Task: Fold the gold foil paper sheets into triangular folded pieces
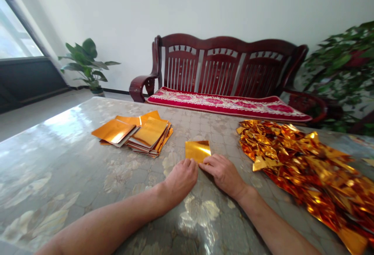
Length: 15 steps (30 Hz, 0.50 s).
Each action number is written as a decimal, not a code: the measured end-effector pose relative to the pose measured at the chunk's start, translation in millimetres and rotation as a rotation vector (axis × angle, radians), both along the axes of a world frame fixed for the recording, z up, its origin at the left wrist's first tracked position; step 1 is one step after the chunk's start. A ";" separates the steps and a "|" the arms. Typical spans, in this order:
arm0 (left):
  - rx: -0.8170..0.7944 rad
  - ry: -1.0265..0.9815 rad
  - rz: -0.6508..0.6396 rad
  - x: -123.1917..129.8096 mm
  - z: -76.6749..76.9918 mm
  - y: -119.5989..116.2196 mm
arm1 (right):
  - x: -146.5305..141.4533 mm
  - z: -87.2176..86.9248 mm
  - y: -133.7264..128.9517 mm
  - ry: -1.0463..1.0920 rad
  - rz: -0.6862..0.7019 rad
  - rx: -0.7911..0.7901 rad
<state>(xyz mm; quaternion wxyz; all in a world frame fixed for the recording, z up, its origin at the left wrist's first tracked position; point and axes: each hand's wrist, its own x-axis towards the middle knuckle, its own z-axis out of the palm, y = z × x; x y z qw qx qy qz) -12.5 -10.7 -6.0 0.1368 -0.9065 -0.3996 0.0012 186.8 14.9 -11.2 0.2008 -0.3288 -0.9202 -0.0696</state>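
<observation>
A square sheet of gold foil paper [196, 150] lies on the table in front of me, its far edge flat. At its near left edge are the curled fingers of my left hand [183, 177], closed on the paper. My right hand [223, 172] grips the near right edge, its fingers bent and close to the left fingertips. The near edge of the sheet is partly hidden by both hands. To the left sits a loose stack of gold foil paper [150, 132], with more sheets [114, 130] fanned out beside it.
A large heap of folded gold foil pieces [295, 161] spreads along the table's right side. The table [96, 192] has a glossy floral cover. Behind it stands a dark red wooden bench [222, 66] with a red patterned cushion [230, 102]. Potted plants [87, 62] flank the bench.
</observation>
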 end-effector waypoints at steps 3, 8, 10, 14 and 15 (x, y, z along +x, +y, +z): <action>0.001 0.048 0.016 0.0 2.3 -4.5 | 6.2 2.8 -0.9 -0.018 -0.014 -0.025; -0.028 0.046 0.061 -2.6 3.5 -9.0 | 18.7 6.0 0.0 0.009 -0.086 -0.025; -0.044 0.036 0.066 -4.0 4.1 -8.4 | 20.7 5.9 0.6 0.024 -0.103 -0.021; -0.103 -0.014 0.038 -8.4 7.9 -0.9 | 19.0 5.6 -0.1 0.045 -0.142 -0.052; -0.119 -0.029 0.034 -9.4 9.4 1.8 | 18.1 5.8 -0.4 0.049 -0.159 -0.062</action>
